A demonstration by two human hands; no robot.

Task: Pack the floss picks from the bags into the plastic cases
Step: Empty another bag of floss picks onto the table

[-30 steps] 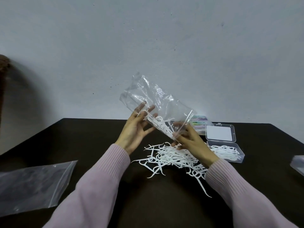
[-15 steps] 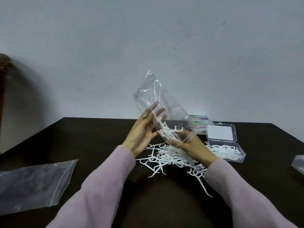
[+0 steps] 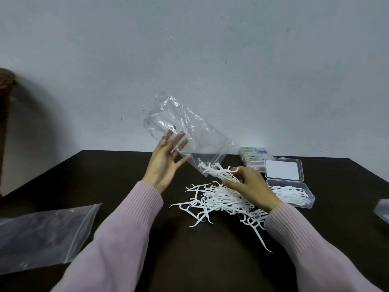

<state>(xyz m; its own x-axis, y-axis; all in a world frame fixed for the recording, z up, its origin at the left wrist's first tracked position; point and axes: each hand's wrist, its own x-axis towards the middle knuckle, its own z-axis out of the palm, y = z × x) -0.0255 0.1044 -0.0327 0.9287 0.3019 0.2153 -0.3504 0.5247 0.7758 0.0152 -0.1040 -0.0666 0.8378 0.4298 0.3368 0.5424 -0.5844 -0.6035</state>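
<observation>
- Two hands are raised: the clear bag is supported by the left hand, fingers straight.
- Its mouth, with floss picks, is pinched by the right hand.

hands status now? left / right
Left hand: open, straight fingers against the clear bag.
Right hand: closed, pinching the bag's open end and the floss picks in it.
</observation>
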